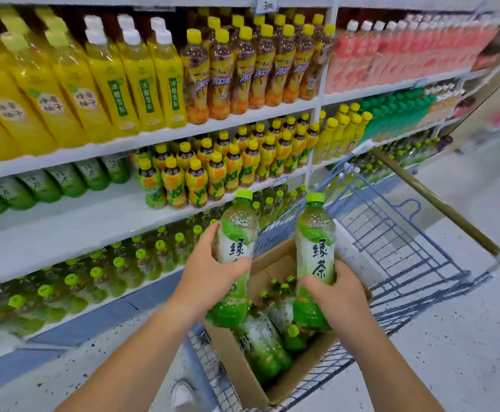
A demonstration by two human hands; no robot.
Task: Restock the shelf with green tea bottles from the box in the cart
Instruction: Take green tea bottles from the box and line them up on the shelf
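Head view: above the cardboard box [243,361] in the cart [406,242], the left hand [210,281] clasps the left green tea bottle [237,233] and the right hand [341,295] the right green tea bottle [315,233], fingers wrapped around each. Both are upright, likely for standing on the shelf [64,233] left of the box.

The left green tea bottle [234,248] and the right green tea bottle [317,251] are showing lime-green caps and white-and-green labels with black characters. The box [243,361] is showing plain brown cardboard, and the cart [275,230] blue-grey wire with an olive-brown handle [434,200]. The white shelf [153,138] is displaying yellow juice bottles [106,84], yellow-capped amber tea bottles [222,72] and pink drinks [376,58], above a pale grey floor [466,337] showing dark speckles.
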